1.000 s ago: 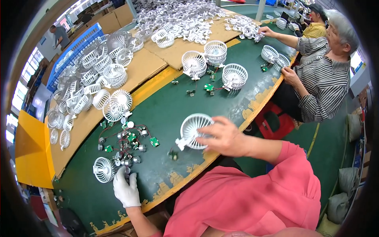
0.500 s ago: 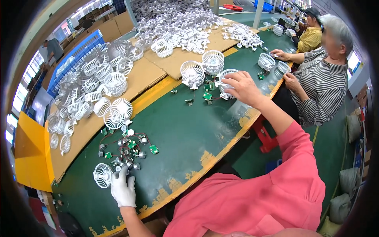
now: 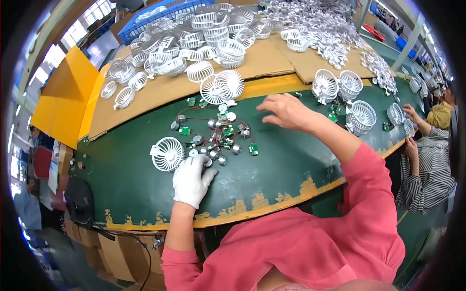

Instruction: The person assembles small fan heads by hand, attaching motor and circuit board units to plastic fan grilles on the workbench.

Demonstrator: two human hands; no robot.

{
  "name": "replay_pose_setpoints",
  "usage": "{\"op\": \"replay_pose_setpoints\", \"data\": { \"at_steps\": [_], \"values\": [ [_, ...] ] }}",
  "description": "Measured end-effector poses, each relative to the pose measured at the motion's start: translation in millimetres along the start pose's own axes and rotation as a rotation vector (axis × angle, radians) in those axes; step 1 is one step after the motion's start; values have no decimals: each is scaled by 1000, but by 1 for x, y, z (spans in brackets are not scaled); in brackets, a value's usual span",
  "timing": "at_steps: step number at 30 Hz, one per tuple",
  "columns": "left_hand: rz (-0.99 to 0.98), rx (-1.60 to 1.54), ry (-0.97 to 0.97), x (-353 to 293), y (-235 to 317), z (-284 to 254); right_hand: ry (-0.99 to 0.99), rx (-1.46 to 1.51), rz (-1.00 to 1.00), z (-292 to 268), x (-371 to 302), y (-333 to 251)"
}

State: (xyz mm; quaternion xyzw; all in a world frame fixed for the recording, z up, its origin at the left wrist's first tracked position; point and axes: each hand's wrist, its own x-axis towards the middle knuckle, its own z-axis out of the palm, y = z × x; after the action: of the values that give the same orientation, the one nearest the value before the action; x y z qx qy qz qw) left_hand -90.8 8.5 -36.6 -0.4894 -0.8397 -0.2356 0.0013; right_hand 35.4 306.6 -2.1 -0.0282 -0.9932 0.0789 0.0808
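My left hand (image 3: pixel 191 182), in a white glove, rests at the near side of a loose pile of small silver motors and green circuit boards (image 3: pixel 228 131) joined by thin red wires. Its fingers and thumb curl around a small motor (image 3: pixel 208 163), partly hidden by the glove. A little white disc (image 3: pixel 193 153) shows at the fingertips. Just left lies a round white fan cage (image 3: pixel 167 153). My bare right hand (image 3: pixel 286 111) hovers over the table right of the pile, fingers spread, holding nothing. Behind the pile lean two more white fan cages (image 3: pixel 221 87).
Fan cages (image 3: pixel 361 116) with boards stand to the right. Cardboard (image 3: pixel 272 58) at the back bears heaped cages and many small white parts (image 3: pixel 325 29). A blue crate (image 3: pixel 145 24) stands behind. At the right, a co-worker in a striped shirt (image 3: pixel 427 165) handles cages.
My view has swung left. My right hand has left the fan cage on the right and come back toward the pile, empty. My left hand stays beside the motors.
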Motion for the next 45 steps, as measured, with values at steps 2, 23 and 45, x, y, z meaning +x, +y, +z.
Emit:
{"op": "replay_pose_setpoints", "data": {
  "at_steps": [2, 23, 45],
  "values": [
    [-33, -22, -18, 1, 0, 0, -41, 20, 43, 11, 32, 1],
    [-6, -16, 47, -8, -5, 0, 192, -167, 63, 7, 23, 31],
    [20, -1148, 677, 12, 54, -67, 245, 180, -401, 36, -141, -93]
  ]
}}
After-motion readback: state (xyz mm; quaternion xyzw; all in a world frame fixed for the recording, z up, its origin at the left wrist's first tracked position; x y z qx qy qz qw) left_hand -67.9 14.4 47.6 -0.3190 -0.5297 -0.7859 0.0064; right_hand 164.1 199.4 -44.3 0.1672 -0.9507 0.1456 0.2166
